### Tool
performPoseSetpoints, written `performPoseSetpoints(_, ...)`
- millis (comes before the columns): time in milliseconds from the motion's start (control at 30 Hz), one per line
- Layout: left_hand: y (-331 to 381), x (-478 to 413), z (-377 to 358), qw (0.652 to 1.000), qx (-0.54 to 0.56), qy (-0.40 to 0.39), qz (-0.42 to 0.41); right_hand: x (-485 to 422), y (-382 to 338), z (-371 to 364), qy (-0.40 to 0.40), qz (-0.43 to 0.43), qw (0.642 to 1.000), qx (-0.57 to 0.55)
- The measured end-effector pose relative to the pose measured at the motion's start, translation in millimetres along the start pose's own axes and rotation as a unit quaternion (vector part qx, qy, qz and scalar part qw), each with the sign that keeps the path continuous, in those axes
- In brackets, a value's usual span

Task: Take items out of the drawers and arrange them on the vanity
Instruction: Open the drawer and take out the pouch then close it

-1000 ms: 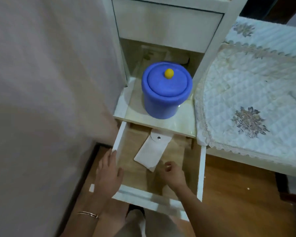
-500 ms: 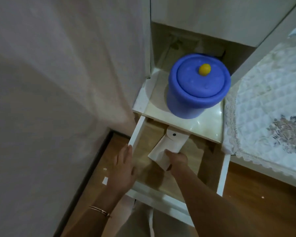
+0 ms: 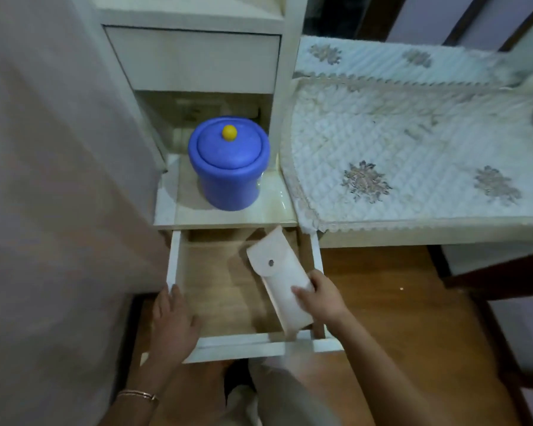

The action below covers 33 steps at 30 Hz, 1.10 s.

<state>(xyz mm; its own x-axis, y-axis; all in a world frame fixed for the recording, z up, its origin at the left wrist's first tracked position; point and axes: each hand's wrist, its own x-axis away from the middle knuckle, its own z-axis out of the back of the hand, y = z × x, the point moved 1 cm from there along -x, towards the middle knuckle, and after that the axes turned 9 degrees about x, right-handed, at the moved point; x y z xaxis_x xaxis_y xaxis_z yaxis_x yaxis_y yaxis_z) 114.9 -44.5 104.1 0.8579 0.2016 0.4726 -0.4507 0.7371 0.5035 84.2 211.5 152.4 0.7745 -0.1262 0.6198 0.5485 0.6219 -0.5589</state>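
Beside the quilted vanity top [image 3: 413,155], the right hand [image 3: 322,298] has lifted the white snap pouch [image 3: 285,279] clear of the drawer [image 3: 179,262], ready for placing; the left hand [image 3: 174,322] rests flat on its front corner.

Two bare forearms reach forward and down from the bottom of the view. The left hand [image 3: 173,325] lies palm down with fingers loosely spread and pointing ahead, thumb angled out to the right, gripping nothing, and a thin bracelet [image 3: 137,395] circles its wrist. The right hand [image 3: 322,298] sits a little farther forward and well apart from the left, its fingers curled inward toward the left in a closed grasp, with the forearm running back toward the lower right.
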Motion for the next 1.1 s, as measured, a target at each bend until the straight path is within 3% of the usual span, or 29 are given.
performPoseSetpoints(133,7.5,-2.1,-2.9,1.000,0.004,-0.001,0.020,7.9,-1.6,44.8,0.017,0.066,0.997,-0.042)
performPoseSetpoints(200,9.2,-5.1,-3.9,0.999,-0.005,-0.002,0.033,0.0,-13.0,67.2,0.065,0.080,0.990,-0.095)
performPoseSetpoints(333,14.3,-11.0,-5.5,0.998,-0.016,0.004,0.065,-55.1,-39.0,106.1,0.204,0.024,0.967,-0.148)
performPoseSetpoints(433,20.5,-12.6,-5.5,0.996,-0.039,0.023,0.077,-100.3,-55.8,129.4,0.239,0.008,0.958,-0.159)
performPoseSetpoints(700,27.2,-15.9,-10.1,0.990,-0.088,0.030,0.102,-165.1,-70.7,127.3,0.194,0.025,0.969,0.152)
performPoseSetpoints(1100,22.9,-13.6,-8.9,0.993,-0.064,0.039,0.092,-173.5,-49.7,130.6,0.260,-0.007,0.946,0.194)
